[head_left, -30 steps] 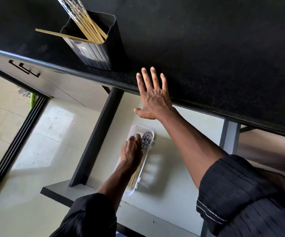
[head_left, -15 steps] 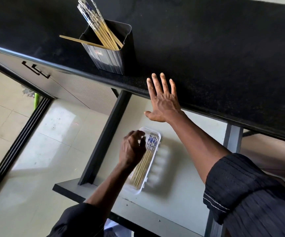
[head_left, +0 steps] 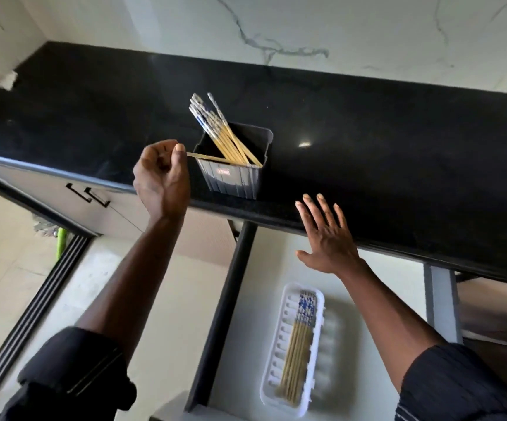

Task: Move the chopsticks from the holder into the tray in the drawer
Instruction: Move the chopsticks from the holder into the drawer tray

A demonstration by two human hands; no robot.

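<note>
The left hand (head_left: 162,177) has come up from the tray (head_left: 291,354) to pinch one chopstick (head_left: 208,157) at the holder (head_left: 234,168); the right hand (head_left: 326,238) rests open, empty, on the surface (head_left: 367,153) edge; another transfer begins.

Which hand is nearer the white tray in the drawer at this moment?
Right. The right hand rests flat on the counter edge above the white tray; the left hand is up by the holder.
</note>
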